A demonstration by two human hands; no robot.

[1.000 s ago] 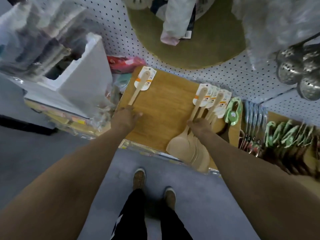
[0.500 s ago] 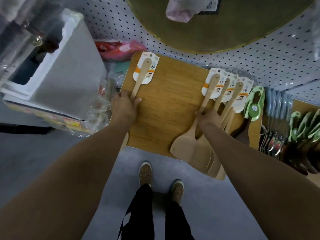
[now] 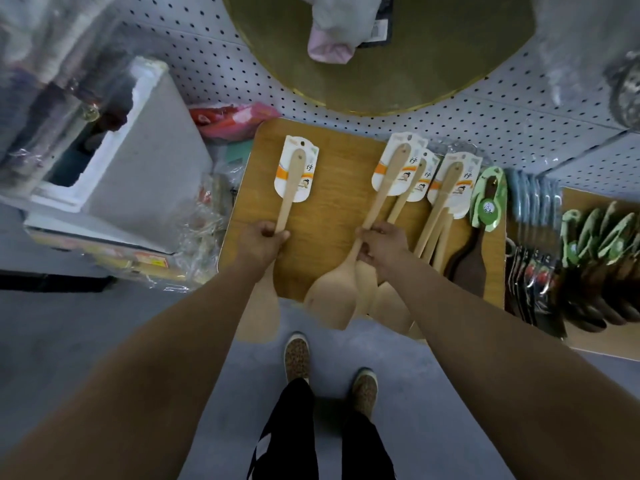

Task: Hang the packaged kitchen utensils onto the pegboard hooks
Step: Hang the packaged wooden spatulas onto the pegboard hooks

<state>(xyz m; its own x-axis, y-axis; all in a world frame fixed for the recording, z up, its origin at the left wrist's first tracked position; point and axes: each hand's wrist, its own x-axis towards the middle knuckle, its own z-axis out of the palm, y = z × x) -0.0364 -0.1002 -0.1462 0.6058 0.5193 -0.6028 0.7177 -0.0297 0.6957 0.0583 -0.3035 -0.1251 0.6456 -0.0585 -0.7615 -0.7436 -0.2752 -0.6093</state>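
A white pegboard (image 3: 485, 112) fills the top of the view. Against it hangs a rectangular bamboo board (image 3: 329, 216). My left hand (image 3: 263, 240) grips the handle of a single wooden spatula (image 3: 291, 188) with a white and orange card. Its blade shows below my wrist. My right hand (image 3: 381, 244) grips the handle of the front spatula (image 3: 384, 199) of a bunch. Several more carded wooden spatulas (image 3: 446, 199) hang behind and to its right.
A dark spatula with a green card (image 3: 488, 202) hangs right of the bunch, then several packaged utensils (image 3: 533, 258) and green-carded ones (image 3: 602, 244). A round board (image 3: 381, 64) hangs above. A white foam box (image 3: 138, 161) stands at left. My shoes (image 3: 329, 372) stand on grey floor.
The view has tilted down and nearer. Both hands have curled round the spatula handles and slid slightly lower on them; the spatulas hang about where they were.
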